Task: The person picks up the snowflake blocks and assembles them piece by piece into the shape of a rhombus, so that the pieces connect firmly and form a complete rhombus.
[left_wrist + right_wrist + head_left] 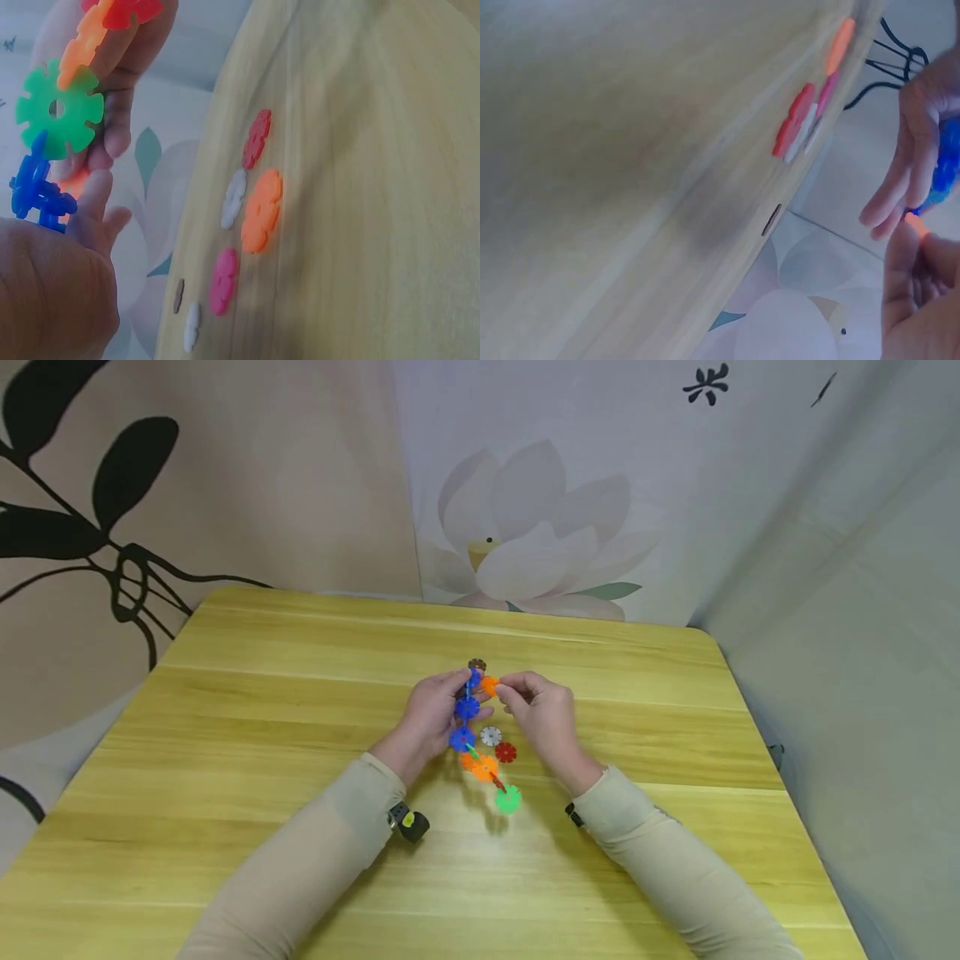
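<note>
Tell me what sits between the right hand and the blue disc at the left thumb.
The head view shows an orange disc there, pinched by the right hand, beside that blue disc.

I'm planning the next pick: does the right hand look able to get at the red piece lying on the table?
Probably yes: the red piece lies uncovered on the table, close to the right hand. That hand pinches an orange piece, though, so it would likely need freeing first.
</note>
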A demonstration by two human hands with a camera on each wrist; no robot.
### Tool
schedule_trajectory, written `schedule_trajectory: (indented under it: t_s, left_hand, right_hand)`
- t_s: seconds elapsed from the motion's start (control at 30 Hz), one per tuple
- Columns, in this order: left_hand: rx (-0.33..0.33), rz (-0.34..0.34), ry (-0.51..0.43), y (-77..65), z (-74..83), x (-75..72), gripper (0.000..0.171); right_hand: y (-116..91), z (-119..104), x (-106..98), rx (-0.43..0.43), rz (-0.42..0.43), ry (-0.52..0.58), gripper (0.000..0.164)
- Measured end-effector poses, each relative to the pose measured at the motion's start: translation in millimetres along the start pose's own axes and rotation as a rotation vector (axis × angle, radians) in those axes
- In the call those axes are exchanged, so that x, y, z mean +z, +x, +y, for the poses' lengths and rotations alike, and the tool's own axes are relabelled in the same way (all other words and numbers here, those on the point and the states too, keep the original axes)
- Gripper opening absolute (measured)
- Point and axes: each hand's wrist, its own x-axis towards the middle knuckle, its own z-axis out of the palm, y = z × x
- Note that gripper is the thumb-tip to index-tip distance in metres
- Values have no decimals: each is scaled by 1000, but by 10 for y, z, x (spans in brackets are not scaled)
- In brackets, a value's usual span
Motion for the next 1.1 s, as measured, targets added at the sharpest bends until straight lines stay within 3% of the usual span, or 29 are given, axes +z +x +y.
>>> schedule_trajectory:
  t_s: [0.17, 0.57, 0.83, 1.1]
  left_hand:
    - [4, 26, -22, -5, 2, 37, 44]
    - [27, 57, -34, 12, 3, 80, 41]
    - [42, 50, -6, -3, 6, 119, 42]
    - [49, 68, 15, -16, 4, 140, 40]
  right_hand:
    - [-9, 18, 20, -144, 6, -61, 10]
    - [-20, 28, 77, -240, 31, -40, 10]
    - [-32, 37, 73, -255, 35, -85, 9]
    - [-41, 53, 60, -347, 37, -170, 7]
